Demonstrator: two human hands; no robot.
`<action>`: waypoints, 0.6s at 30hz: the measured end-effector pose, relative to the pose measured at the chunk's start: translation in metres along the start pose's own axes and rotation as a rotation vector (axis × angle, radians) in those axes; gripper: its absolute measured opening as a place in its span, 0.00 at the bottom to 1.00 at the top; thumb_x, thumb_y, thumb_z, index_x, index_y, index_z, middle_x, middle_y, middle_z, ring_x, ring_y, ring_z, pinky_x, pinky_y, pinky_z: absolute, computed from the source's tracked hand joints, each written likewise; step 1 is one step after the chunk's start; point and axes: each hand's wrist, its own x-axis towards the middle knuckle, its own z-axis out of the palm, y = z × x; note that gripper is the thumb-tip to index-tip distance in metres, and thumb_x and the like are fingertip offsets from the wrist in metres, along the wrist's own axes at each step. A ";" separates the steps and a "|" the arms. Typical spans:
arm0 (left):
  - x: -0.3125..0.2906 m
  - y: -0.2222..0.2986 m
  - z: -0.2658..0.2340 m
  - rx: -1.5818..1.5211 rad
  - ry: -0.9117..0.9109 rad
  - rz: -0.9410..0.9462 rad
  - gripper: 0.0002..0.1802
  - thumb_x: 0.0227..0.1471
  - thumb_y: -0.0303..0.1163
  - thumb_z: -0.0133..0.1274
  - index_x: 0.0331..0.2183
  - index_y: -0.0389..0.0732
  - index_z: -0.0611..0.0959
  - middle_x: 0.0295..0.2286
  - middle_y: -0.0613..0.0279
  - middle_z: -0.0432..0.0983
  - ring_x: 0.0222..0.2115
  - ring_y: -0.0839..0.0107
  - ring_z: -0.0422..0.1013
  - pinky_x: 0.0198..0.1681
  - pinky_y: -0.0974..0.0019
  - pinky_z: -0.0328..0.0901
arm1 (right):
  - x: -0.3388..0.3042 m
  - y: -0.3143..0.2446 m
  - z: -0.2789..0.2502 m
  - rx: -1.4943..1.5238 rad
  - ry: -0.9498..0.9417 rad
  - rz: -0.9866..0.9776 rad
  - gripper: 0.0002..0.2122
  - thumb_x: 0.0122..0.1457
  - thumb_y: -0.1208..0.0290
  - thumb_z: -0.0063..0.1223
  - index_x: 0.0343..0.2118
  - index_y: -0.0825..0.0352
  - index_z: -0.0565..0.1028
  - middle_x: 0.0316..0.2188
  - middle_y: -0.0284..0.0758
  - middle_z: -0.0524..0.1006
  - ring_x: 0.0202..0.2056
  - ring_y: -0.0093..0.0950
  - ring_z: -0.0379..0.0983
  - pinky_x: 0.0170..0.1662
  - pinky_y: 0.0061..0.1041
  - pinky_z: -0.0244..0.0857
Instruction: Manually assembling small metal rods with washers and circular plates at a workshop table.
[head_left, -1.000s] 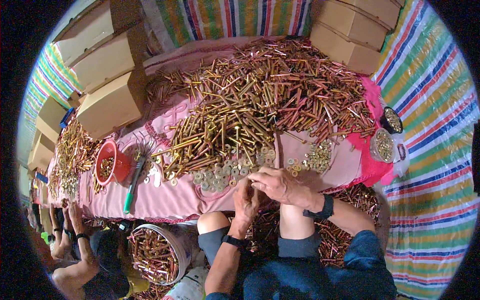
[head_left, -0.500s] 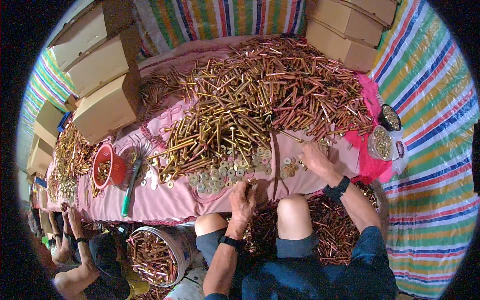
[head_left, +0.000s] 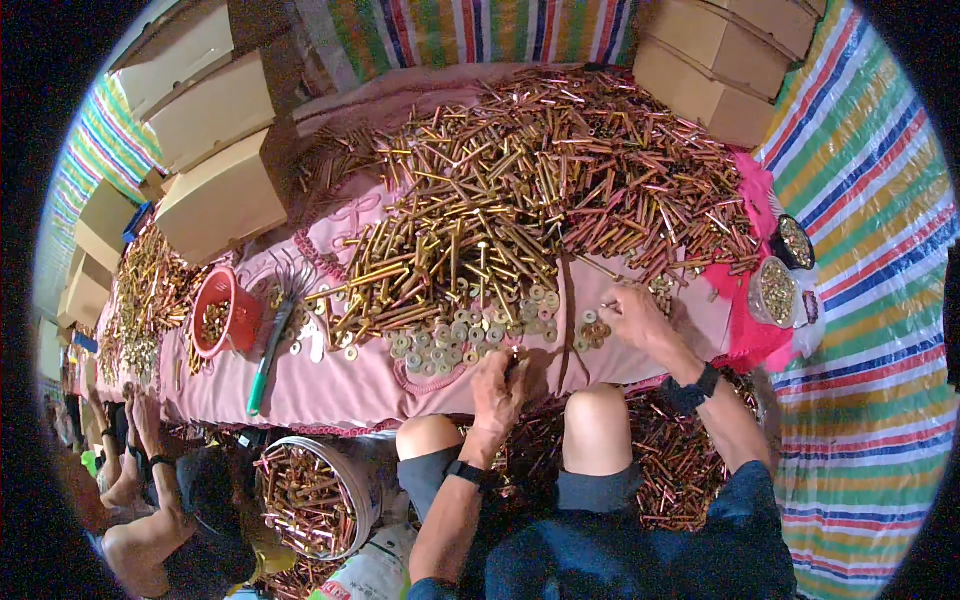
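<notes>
My left hand (head_left: pixel 497 387) is closed at the table's front edge, just above my knees. A small bright tip shows at its fingertips, but the rest of what it grips is hidden. My right hand (head_left: pixel 637 318) hovers over the pink cloth with thumb and fingers pinched together; anything between them is too small to make out. Beside its fingertips lies a small cluster of washers (head_left: pixel 592 332). A larger spread of flat washers (head_left: pixel 455 345) lies in front of my left hand. Behind both is a big heap of long brassy bolts (head_left: pixel 470 235).
A red basket (head_left: pixel 223 318) of small metal parts and a green-handled rake (head_left: pixel 262 370) stand left. Clear tubs (head_left: pixel 773 290) of small parts are at right. Cardboard boxes (head_left: pixel 225 200) stack at the back. A bucket (head_left: pixel 365 500) of bolts is below; another person's hands (head_left: pixel 145 420) work far left.
The whole view has shifted slightly, so the table sits a little further right. My right hand has edged left toward the small washer cluster. My left hand stays closed at the table edge.
</notes>
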 end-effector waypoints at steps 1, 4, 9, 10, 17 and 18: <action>0.000 0.000 0.001 -0.024 -0.006 0.007 0.08 0.51 0.24 0.56 0.36 0.38 0.77 0.27 0.48 0.72 0.31 0.46 0.71 0.32 0.51 0.64 | 0.003 -0.012 0.003 0.083 -0.018 -0.003 0.10 0.55 0.71 0.59 0.36 0.73 0.79 0.26 0.45 0.78 0.28 0.38 0.77 0.34 0.34 0.70; -0.002 -0.004 -0.002 0.003 -0.012 0.011 0.09 0.50 0.23 0.56 0.37 0.38 0.77 0.29 0.48 0.72 0.32 0.45 0.70 0.33 0.51 0.64 | 0.006 -0.056 0.021 0.422 -0.132 -0.005 0.11 0.55 0.73 0.60 0.40 0.71 0.80 0.27 0.41 0.77 0.28 0.32 0.76 0.33 0.28 0.69; -0.002 -0.004 -0.003 -0.026 -0.014 0.044 0.10 0.51 0.22 0.55 0.38 0.38 0.77 0.30 0.46 0.72 0.32 0.43 0.70 0.34 0.50 0.65 | 0.013 -0.111 0.025 0.230 -0.160 -0.312 0.10 0.56 0.75 0.60 0.40 0.70 0.80 0.30 0.39 0.77 0.32 0.33 0.75 0.35 0.29 0.70; -0.001 -0.001 -0.003 -0.038 -0.009 0.050 0.10 0.51 0.21 0.54 0.39 0.38 0.77 0.30 0.46 0.72 0.33 0.42 0.70 0.34 0.51 0.65 | 0.012 -0.112 0.029 0.232 -0.164 -0.340 0.10 0.56 0.76 0.60 0.40 0.70 0.81 0.30 0.39 0.77 0.32 0.34 0.75 0.36 0.30 0.69; -0.003 -0.001 -0.005 -0.062 0.023 0.059 0.15 0.48 0.18 0.53 0.41 0.37 0.78 0.32 0.45 0.74 0.34 0.42 0.72 0.37 0.52 0.67 | 0.006 -0.126 0.041 0.247 -0.077 -0.380 0.10 0.55 0.80 0.58 0.41 0.69 0.80 0.34 0.39 0.76 0.35 0.35 0.75 0.39 0.30 0.70; -0.002 -0.002 -0.005 -0.059 0.009 0.051 0.16 0.47 0.18 0.53 0.42 0.37 0.78 0.32 0.45 0.74 0.34 0.42 0.72 0.38 0.52 0.67 | 0.005 -0.126 0.040 0.257 -0.064 -0.378 0.10 0.55 0.81 0.58 0.40 0.69 0.80 0.34 0.39 0.76 0.36 0.35 0.76 0.40 0.29 0.70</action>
